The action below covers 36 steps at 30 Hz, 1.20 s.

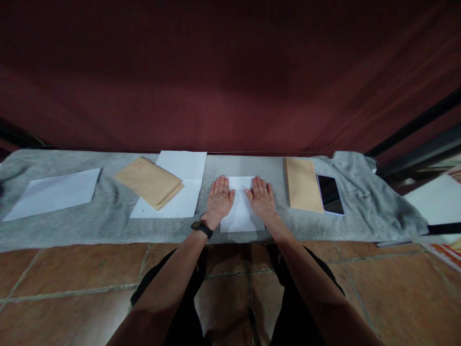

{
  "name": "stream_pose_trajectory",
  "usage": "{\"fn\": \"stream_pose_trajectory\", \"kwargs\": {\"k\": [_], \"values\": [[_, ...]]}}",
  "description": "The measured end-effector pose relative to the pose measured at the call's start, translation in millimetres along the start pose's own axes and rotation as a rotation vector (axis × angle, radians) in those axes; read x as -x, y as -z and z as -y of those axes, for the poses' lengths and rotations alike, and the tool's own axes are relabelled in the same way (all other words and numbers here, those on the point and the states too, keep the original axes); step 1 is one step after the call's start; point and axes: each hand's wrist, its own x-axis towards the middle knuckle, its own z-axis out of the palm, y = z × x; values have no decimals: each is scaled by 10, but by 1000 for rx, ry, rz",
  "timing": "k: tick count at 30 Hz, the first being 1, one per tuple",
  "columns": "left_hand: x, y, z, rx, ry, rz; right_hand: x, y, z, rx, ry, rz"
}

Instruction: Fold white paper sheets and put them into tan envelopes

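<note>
One fold made, by the look of it

The white paper point(242, 218) lies on the cloth-covered surface point(245, 163) between the hands — the left hand point(219, 199) and right hand point(262, 198) rest palm down along its side edges, fingers straight, thumbs out, pinching nothing. It appears doubled over, being smaller than the creased sheet point(185, 163) under the left envelopes point(147, 180). That sheet lies unfolded; the far-left sheet point(61, 192) shows no crease — both seem unfinished.
</note>
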Motion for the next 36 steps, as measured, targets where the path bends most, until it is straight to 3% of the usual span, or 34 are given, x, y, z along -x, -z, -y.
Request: {"fn": "stream_pose_trajectory", "kwargs": {"k": [9,12,16,18,28,36], "values": [[159,68,49,27,20,-63,124,130,-6,3,-53,-10],[388,63,-64,47,-118,-67,304,216,159,-63,20,40],[755,-30,-191,56,-375,-32,635,284,360,-175,279,156],[864,-62,-202,53,-413,-27,752,294,384,-176,300,170],[898,-5,-73,55,-333,-57,855,208,114,-58,269,56],[905,95,40,40,-249,-47,907,278,-89,-28,221,34]]}}
